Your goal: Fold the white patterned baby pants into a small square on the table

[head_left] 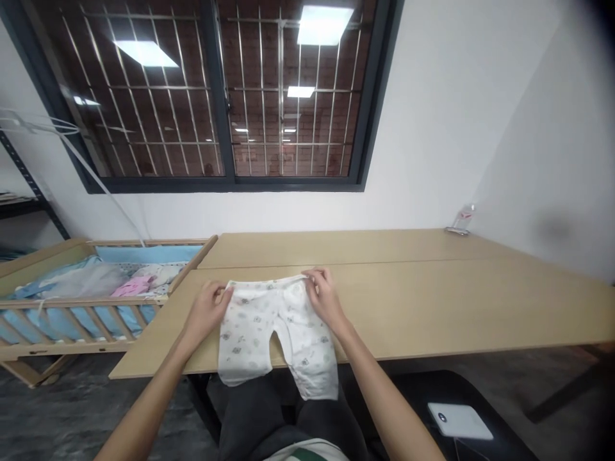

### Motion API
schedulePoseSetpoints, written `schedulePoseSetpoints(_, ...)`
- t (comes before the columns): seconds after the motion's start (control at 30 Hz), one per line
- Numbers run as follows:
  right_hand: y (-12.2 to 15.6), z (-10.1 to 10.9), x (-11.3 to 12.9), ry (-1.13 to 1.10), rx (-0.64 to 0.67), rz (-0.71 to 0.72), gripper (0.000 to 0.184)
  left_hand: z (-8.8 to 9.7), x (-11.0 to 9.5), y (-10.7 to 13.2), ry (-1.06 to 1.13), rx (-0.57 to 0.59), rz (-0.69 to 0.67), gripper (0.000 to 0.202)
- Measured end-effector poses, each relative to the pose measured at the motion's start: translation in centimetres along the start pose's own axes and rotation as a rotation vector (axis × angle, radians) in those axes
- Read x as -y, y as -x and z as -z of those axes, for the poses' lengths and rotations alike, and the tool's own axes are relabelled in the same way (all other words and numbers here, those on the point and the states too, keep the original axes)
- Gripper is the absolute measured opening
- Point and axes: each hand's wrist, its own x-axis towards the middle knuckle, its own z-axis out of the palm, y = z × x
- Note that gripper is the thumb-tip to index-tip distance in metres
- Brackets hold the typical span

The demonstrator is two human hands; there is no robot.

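Note:
A small pair of white printed baby pants (250, 320) lies spread on the wooden table (408, 301), waistband toward the wall. Both legs hang over the table's near edge. At the left end of the waistband, my left hand (210, 307) pinches the fabric between thumb and fingers. My right hand (325, 298) grips the opposite end of the waistband the same way. Between the two hands the waistband is stretched fairly straight.
A wooden crib (96, 307) with blue lining holds clothes, including a pink piece (134, 285). A clear bottle (465, 216) stands at the table's far right. On a black chair (418, 390) lies a white phone (460, 420). A barred window (225, 96) is above.

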Motion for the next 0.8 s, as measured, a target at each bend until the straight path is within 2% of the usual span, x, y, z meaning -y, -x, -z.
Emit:
schedulePoseSetpoints(0.13, -0.2, -1.5, -5.9, 0.036, 0.173, -0.167, 0.023, -5.3, 1.5, -2.2, -0.068, 0.172, 0.083, 0.038)
schedulePoseSetpoints(0.23, 1.0, -2.8, -9.2, 0.140, 0.271, -0.288, 0.024, -8.4, 2.6, -2.1, -0.114, 0.235, 0.112, 0.035)
schedulePoseSetpoints(0.3, 1.9, -3.5, -10.5, 0.203, 0.315, -0.338, 0.025, -9.9, 3.1, -1.7, -0.151, 0.263, 0.122, 0.032)
schedulePoseSetpoints(0.4, 2.6, -4.1, -10.8, 0.237, 0.341, -0.364, 0.029, -11.2, 3.5, -1.1, -0.217, 0.272, 0.118, 0.031)
schedulePoseSetpoints(0.5, 2.9, -4.0, -10.0, 0.304, 0.381, -0.343, 0.031, -11.8, 3.3, -0.3, -0.272, 0.299, 0.073, 0.039)
schedulePoseSetpoints(0.67, 3.5, -3.1, -7.8, 0.584, 0.634, -0.111, 0.026, -12.7, 2.7, 2.0, -0.319, 0.460, -0.071, 0.049)
schedulePoseSetpoints(0.8, 3.7, -3.1, -7.3, 0.632, 0.742, -0.109, 0.028, -13.7, 2.7, 2.7, -0.387, 0.535, -0.082, 0.058)
